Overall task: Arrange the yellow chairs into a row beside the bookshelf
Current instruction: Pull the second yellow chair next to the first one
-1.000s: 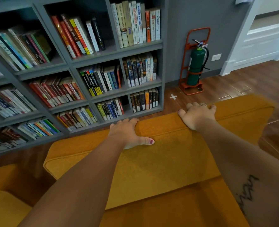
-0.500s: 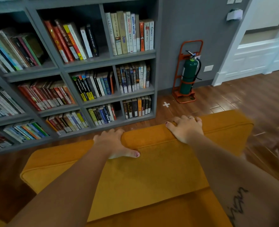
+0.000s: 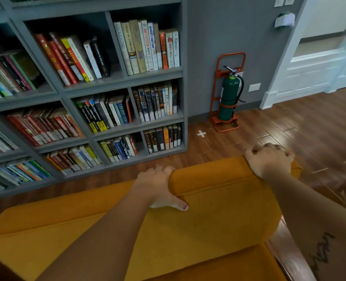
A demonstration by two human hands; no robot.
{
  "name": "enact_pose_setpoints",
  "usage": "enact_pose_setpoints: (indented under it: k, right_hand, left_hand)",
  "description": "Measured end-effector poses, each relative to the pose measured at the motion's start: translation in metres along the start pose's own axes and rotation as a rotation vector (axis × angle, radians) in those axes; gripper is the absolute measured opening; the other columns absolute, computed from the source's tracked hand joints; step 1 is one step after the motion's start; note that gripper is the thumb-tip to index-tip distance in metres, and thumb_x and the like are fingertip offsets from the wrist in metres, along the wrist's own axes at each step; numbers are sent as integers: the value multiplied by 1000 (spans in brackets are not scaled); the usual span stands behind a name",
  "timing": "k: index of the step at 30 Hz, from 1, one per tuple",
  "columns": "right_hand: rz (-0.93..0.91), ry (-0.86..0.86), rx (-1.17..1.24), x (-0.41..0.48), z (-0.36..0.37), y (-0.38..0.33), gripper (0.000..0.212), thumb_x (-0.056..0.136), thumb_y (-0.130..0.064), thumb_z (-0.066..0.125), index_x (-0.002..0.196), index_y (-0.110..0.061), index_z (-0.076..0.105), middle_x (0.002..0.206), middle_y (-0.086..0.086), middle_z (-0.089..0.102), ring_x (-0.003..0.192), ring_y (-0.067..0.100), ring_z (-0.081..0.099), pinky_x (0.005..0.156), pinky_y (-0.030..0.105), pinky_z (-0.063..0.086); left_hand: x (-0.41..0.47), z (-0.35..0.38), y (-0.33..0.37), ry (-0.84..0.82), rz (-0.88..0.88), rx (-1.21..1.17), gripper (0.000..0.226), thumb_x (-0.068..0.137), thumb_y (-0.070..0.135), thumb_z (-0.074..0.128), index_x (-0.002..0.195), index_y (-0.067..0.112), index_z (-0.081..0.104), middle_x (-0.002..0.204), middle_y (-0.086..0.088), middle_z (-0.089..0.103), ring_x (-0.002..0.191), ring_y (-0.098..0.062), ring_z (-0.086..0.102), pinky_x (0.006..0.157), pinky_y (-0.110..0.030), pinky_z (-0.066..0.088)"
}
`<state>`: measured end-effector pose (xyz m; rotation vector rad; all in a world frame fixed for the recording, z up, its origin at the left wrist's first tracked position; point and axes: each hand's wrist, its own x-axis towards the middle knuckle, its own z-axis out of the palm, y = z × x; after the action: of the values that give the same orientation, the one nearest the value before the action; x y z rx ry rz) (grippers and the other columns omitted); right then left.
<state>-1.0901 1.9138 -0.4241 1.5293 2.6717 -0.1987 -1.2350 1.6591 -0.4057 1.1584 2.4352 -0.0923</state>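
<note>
A yellow upholstered chair (image 3: 218,216) fills the lower half of the view, its backrest facing the grey bookshelf (image 3: 184,110). My left hand (image 3: 157,185) grips the top edge of the backrest near its middle, fingers over the far side and thumb on the near face. At the backrest's right corner, my right hand (image 3: 269,162) grips the same edge with fingers curled over it. A strip of wooden floor separates the chair from the bookshelf's base. No other yellow chair is in view.
The bookshelf is packed with books. A green fire extinguisher (image 3: 229,96) in an orange stand sits against the grey wall right of the shelf. A white cross mark (image 3: 201,133) is taped on the floor. White panelling (image 3: 310,78) lies at the far right.
The chair has moved back and to the left relative to the shelf, showing more floor. My right hand has slid to the backrest's right corner. The second yellow chair at the lower left has left the view.
</note>
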Motion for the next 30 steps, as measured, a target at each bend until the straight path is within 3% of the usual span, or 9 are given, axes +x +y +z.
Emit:
enact_pose_setpoints:
  k: [7,11,22,30]
  right_hand:
    - [290,-37,41,9,-1,-7,62,89,-55,29,134,-19,53,144,20,39,133,41,33,111,62,10]
    - [290,-81,29,10,-5,-4,65,91,-60,27,138,-21,46,143,20,37,132,42,33,110,60,21]
    - [284,-86,41,-18,-3,-3,59,90,-59,26,135,-27,47,146,22,31,131,45,31,104,56,25]
    - [279,-104,36,-34,1,-29,61,91,-58,24,140,-27,44,153,23,22,138,46,20,109,59,16]
  left_hand:
    - [5,3,13,38,7,-13,111,58,84,61,148,34,20,148,0,38,135,-26,36,110,-45,32]
    - [3,4,11,52,21,-41,109,58,84,61,147,33,23,146,1,41,132,-26,40,108,-45,33]
    - [-12,9,-9,49,82,-53,107,61,84,59,147,31,25,149,0,39,134,-28,37,111,-50,30]
    - [-25,13,-44,80,80,-87,103,63,84,57,147,32,27,147,0,40,134,-27,37,109,-47,33]
